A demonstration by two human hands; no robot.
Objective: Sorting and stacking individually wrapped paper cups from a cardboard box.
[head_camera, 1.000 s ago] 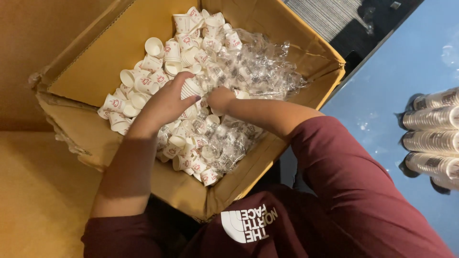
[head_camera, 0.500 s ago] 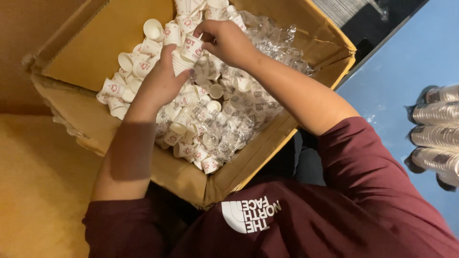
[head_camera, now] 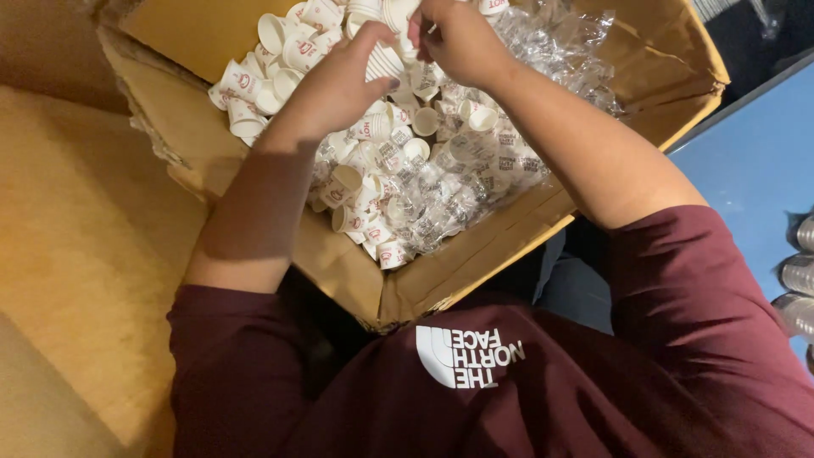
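**Both hands at a stack of small paper cups over an open carton**

Head view: An open brown cardboard carton fills the upper half of the picture, its flaps spread wide at 10 and 2 o'clock. Inside lies a heap of small white paper cups with red printed marks, loose and tumbled on the 9 o'clock side. From the centre toward 2 o'clock, more cups sit in crumpled clear plastic sleeves. At the 3 o'clock edge, on a blue surface, lie sleeved stacks of cups, only partly in view. A tan surface runs along the 9 o'clock side.

The left hand reaches in from 7 o'clock, forearm bare, palm down, fingers curled around a short nested stack of paper cups at 12 o'clock. The right hand comes from 4 o'clock, elbow bent, maroon sleeve at the upper arm; its fingers close toward the top of the same stack, thumb and fingertips pinched together. Exactly what they pinch is hidden at the upper edge. The stack is held just above the heap, near the carton's far side.
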